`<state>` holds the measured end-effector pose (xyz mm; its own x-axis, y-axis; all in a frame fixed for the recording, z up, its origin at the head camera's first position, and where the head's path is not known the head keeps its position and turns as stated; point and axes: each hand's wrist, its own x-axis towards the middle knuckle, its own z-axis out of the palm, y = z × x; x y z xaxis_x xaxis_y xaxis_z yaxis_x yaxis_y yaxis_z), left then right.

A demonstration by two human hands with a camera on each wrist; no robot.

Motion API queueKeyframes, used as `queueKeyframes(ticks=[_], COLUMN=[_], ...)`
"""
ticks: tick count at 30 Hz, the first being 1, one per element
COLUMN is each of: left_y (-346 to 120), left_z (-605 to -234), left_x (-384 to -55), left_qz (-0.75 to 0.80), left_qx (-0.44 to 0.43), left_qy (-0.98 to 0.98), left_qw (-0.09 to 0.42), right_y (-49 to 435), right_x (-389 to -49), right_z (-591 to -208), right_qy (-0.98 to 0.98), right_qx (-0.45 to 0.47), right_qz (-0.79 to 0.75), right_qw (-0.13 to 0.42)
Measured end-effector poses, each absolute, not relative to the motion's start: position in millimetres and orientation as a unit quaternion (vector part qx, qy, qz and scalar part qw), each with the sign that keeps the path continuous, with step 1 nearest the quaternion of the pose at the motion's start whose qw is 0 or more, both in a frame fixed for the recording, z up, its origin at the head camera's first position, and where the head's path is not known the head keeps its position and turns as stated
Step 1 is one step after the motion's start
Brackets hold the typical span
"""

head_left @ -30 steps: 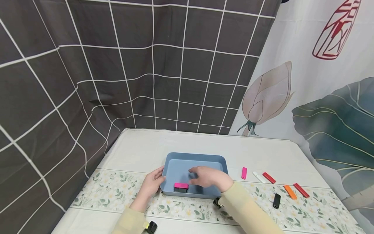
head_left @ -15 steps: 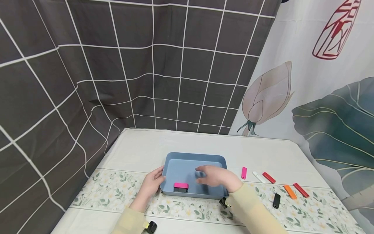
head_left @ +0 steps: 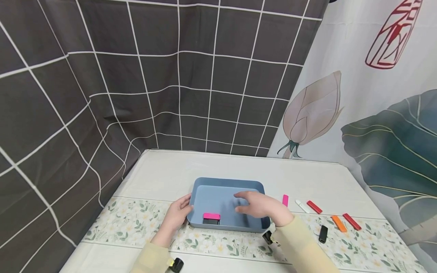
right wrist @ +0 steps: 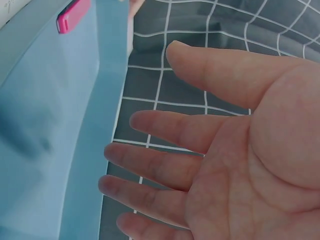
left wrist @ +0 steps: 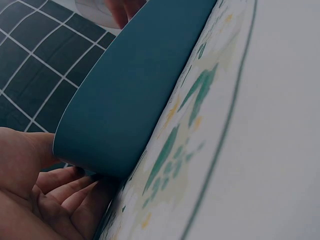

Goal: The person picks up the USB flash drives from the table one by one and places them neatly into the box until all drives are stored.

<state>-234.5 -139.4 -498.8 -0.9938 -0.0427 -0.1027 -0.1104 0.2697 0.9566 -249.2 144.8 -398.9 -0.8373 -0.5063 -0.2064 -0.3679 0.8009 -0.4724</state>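
A shallow blue tray lies on the table. My left hand holds its left side, the thumb at the rim and the other fingers against the outer wall. Over the right half of the tray hovers my right hand, its fingers spread and its palm holding nothing in the right wrist view. Inside the tray, by the front wall, a small pink stick, shaped like a USB flash drive, sits right along a black one.
Right of the tray lie more such sticks: a pink one partly behind my right wrist, a white one, red ones, an orange one and a black one. A dark gridded curtain hangs behind the table.
My right hand has moved to the right across the tray, away from the pink and black sticks. The left hand and the tray stay in place.
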Motion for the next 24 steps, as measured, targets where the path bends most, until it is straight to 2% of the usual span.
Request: queueKeyframes(ticks=[24], left_y=[-138.3], left_z=[-499.5], left_x=[-234.5], left_qz=[0.603], left_qx=[-0.037], left_qy=[0.796], left_qw=[0.023], right_y=[175.3], right_x=[-237.8], right_z=[-394.7], right_qy=[0.938], right_qx=[-0.218], right_qz=[-0.231], right_qw=[0.136])
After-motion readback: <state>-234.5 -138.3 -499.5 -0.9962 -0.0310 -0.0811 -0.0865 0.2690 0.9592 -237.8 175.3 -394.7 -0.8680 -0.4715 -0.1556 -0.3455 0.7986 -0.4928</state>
